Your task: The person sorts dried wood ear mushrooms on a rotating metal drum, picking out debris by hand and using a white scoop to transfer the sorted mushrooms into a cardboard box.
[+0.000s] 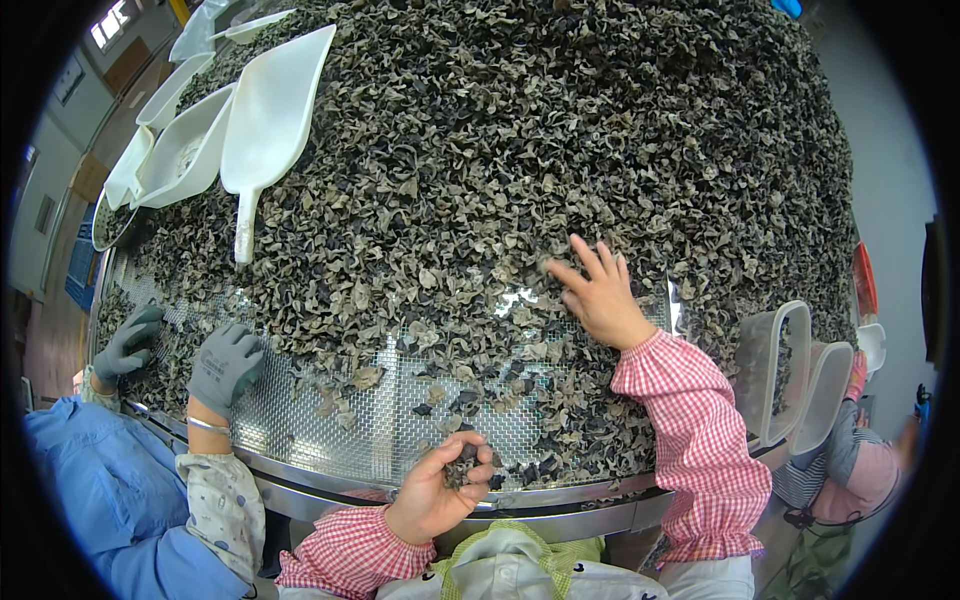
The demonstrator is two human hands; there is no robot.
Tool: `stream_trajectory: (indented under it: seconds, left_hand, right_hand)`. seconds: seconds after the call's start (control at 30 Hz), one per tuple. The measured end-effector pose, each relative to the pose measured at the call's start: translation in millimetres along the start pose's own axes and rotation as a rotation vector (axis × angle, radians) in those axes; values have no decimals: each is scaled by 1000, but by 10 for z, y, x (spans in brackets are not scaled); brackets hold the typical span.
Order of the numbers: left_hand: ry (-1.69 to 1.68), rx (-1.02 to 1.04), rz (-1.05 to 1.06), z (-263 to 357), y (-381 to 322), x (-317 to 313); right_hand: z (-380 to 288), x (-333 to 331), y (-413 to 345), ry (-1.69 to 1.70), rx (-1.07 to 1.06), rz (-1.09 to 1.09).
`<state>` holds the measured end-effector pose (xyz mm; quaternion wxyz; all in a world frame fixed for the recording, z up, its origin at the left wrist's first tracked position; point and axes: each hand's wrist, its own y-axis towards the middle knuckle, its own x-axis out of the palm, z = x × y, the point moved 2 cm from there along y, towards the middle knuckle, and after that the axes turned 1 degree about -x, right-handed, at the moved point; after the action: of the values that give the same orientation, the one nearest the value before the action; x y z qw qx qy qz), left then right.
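Observation:
A broad heap of dried black fungus (480, 150) covers most of a wire-mesh table (322, 420). Close to the near metal rim, my left hand (442, 484) is curled palm up around a small clump of fungus pieces (459, 466). My right hand (600, 296) reaches forward over the near slope of the heap, fingers spread; its fingertips touch or hover just above the pieces, and I cannot tell which. Loose pieces lie scattered on the mesh between my two hands.
A white plastic scoop (274, 112) and a white tub (187, 150) rest on the heap's left. Translucent bins (772, 375) stand at the right edge. On the left, a co-worker's gloved hands (225, 367) are over the mesh. Another person (855, 465) is at the far right.

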<state>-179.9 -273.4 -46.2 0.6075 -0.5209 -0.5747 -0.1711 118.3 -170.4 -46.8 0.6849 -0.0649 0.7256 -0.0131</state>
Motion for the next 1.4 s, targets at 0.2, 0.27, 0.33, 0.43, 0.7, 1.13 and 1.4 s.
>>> stream_trajectory:
  seconds: [0.2,0.27,0.33,0.43,0.7,1.13,1.4]
  left_hand:
    - [9,3,-76,5,-39,42]
    - [37,-5,-69,20,-53,41]
    - [70,-16,-49,55,-82,37]
    - [160,-3,4,189,-177,43]
    - [158,123,29,346,-376,5]
    - [4,168,-57,166,-564,-172]
    - [22,112,-108,-25,-588,-134]
  right_hand:
    - [-278,-31,-682,124,-217,-185]
    - [-316,-116,-927,215,-221,-265]
    - [-333,-196,-1122,162,-246,-292]
    - [-269,-303,-1273,178,-286,-218]
    - [-253,-321,-1456,207,-233,-95]
    - [147,9,-1214,65,-189,93]
    - [-18,-30,-1189,258,-14,338]
